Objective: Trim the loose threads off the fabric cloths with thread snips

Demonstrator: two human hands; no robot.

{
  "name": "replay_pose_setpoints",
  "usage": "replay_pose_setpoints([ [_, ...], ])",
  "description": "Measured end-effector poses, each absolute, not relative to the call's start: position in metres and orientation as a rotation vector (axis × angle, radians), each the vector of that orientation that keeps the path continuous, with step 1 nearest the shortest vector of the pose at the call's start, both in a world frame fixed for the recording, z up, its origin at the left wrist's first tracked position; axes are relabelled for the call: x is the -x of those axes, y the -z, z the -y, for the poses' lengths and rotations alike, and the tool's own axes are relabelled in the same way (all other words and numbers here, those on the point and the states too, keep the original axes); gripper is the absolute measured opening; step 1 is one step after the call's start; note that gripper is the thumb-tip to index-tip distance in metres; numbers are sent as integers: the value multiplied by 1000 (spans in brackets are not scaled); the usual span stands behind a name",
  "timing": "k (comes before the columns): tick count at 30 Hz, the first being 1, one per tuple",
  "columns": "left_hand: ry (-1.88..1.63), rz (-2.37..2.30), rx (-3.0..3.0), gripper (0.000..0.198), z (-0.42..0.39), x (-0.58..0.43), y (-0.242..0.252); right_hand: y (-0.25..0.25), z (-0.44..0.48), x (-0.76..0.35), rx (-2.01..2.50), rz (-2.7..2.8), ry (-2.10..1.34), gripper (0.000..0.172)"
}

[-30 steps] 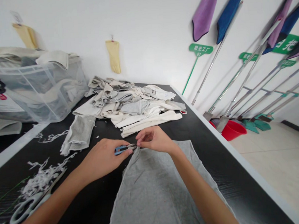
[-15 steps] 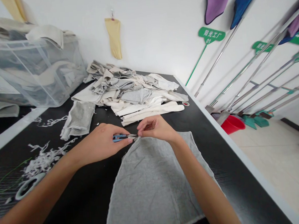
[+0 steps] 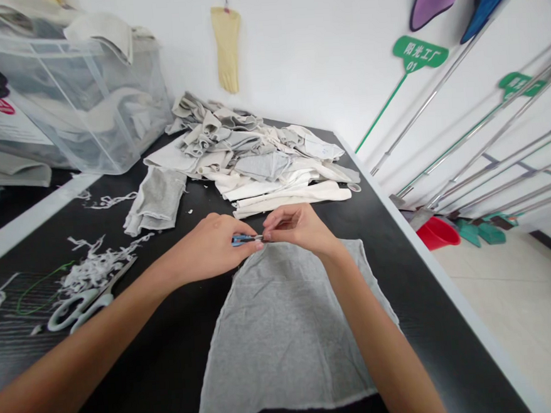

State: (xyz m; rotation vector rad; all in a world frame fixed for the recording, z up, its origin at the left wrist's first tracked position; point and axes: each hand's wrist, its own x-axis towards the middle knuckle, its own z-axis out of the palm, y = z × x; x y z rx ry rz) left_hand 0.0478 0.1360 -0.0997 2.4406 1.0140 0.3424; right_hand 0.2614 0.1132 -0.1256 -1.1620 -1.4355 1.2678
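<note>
A grey cloth (image 3: 284, 332) lies flat on the black table (image 3: 174, 377) in front of me. My left hand (image 3: 212, 245) is closed around small blue-handled snips (image 3: 242, 239), their tips at the cloth's far edge. My right hand (image 3: 296, 227) pinches that far edge of the cloth right beside the snips' tips. Both hands meet at the middle of the cloth's far edge.
A heap of white and grey cloth pieces (image 3: 253, 158) lies behind the hands, a folded grey piece (image 3: 155, 199) to its left. Large scissors (image 3: 81, 302) and white trimmings (image 3: 93, 266) lie at left. A clear plastic bin (image 3: 60, 102) stands back left. Mop handles (image 3: 487, 122) lean on the right wall.
The view has tilted down and shifted, so more of the cloth's near edge shows. Both hands stay together at the cloth's far edge, the left still gripping the snips.
</note>
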Motion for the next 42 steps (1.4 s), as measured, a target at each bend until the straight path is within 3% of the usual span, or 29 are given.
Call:
replay_pose_setpoints([
  [17,-385,-1042,-2445,37,-138,-47,95,125,-113,-257,1185,1332,-1274,31],
  [29,-427,-956,-2463,32,-139,-47,100,125,-113,-255,1171,1345,-1266,25],
  [42,-293,-849,-2436,29,-135,-47,93,117,-111,-258,1163,1323,-1252,30],
])
